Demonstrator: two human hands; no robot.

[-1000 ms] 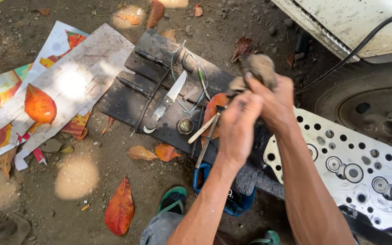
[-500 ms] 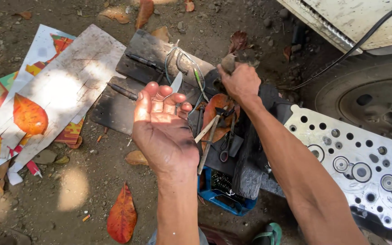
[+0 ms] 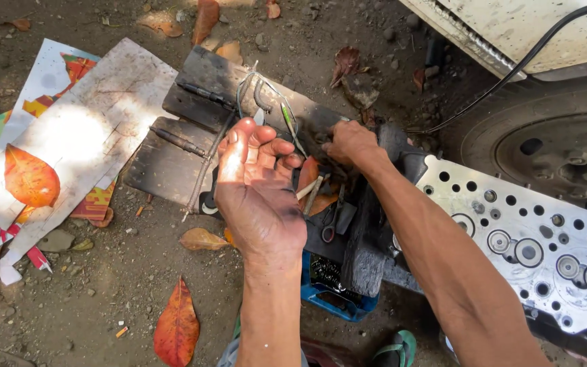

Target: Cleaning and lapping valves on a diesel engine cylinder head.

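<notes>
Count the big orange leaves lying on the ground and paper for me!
3: one orange leaf on the white paper sheet at left, one on the dirt at the bottom, one at the top edge. Smaller ones may hide under the hands.

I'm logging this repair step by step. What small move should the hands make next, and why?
Probably the left hand should come down to the tools on the dark wooden board. It hovers open, palm up and empty, while the right hand already reaches among the wires and tools at the board's far edge.
</notes>
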